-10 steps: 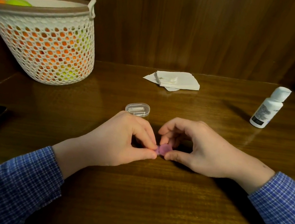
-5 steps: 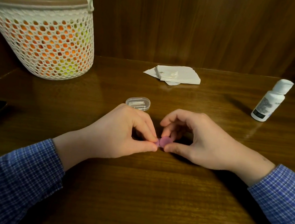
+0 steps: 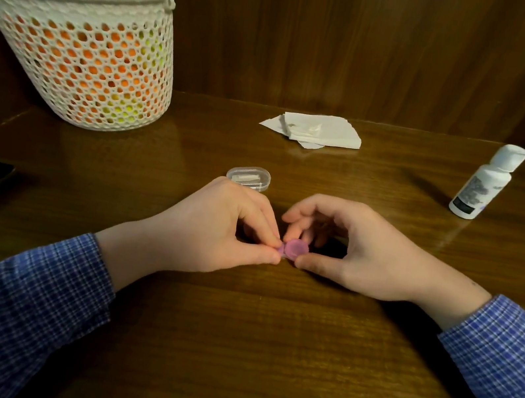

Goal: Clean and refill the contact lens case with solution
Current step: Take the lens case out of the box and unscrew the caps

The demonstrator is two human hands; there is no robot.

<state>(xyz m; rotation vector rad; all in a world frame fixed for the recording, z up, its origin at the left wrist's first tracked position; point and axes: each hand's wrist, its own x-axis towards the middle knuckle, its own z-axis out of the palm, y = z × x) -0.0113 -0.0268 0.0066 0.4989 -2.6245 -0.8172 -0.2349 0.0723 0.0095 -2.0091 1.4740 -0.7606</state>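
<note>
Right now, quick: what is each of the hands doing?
Left hand: thumb and forefinger pinch the left end of the purple lens case.
Right hand: thumb and fingers grip the case's round cap.

Bottle (image 3: 481, 181) label print illegible.

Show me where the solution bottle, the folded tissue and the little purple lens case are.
solution bottle (image 3: 480, 186): head view, on its white body.
folded tissue (image 3: 318, 128): head view, middle of the top sheet.
purple lens case (image 3: 295, 249): head view, on its round cap between both thumbs.
</note>
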